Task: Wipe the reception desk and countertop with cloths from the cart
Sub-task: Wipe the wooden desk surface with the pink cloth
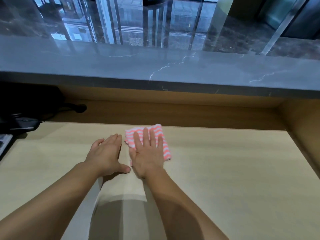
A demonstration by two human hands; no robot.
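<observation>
A folded pink-and-white striped cloth (160,135) lies on the light wooden desk (225,161), near its back edge. My right hand (147,153) presses flat on the cloth, fingers spread and pointing away from me. My left hand (105,153) rests flat on the bare desk just left of the cloth, holding nothing. Above and behind the desk runs the grey marble countertop (155,66).
A black mouse (26,124), cables and dark equipment sit at the desk's left end, with a keyboard corner (4,142) at the left edge. A wooden back panel (173,111) and a right side wall (304,129) bound the desk.
</observation>
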